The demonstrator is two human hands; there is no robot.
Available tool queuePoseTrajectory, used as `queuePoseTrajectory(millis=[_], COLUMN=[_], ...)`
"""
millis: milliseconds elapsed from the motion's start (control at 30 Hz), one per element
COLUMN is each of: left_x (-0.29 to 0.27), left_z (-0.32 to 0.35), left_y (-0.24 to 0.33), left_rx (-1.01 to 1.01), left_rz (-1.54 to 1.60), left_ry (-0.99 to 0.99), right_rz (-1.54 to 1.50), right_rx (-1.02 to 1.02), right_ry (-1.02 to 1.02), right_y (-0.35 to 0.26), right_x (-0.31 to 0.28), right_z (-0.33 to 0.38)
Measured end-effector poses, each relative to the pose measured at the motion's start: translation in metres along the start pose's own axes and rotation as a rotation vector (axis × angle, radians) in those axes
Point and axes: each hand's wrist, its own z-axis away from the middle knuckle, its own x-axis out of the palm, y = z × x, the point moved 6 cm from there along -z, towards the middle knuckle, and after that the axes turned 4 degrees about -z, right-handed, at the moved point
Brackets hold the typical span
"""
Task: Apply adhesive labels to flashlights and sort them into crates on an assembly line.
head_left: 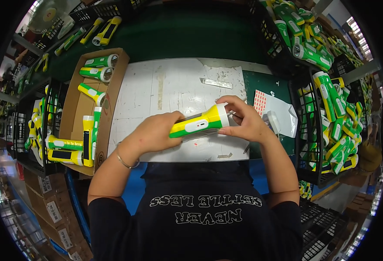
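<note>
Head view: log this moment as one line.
left hand: gripping flashlight body | right hand: at its white head | underneath: white work surface | left side: open carton, more flashlights

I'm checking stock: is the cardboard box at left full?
No, only partly filled: the cardboard box shows bare bottom between the flashlights lying inside.

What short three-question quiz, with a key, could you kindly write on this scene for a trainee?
1. Which hand is at the white end of the held flashlight? (a) left (b) right (c) neither
2. True or false: the carton lies to the left of the white surface.
3. Fill in: around the left wrist is a thin ____.

Key:
1. b, the right hand
2. True
3. bracelet
</note>
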Motion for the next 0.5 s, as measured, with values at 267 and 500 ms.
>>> queuePoseTrajectory(millis=[267,500], left_x=[-0.008,0.016], left_z=[0.02,0.001], left_y=[-0.015,-0.012], left_rx=[-0.092,-0.138], left_rz=[-0.01,0.22], left_ry=[-0.081,-0.012], right_rz=[-0.067,-0.246], right_rx=[0.015,0.028], right_ry=[-0.034,0.065], right_y=[-0.001,0.013], right_x=[0.009,0.035], right_z=[-0.006,-0.019])
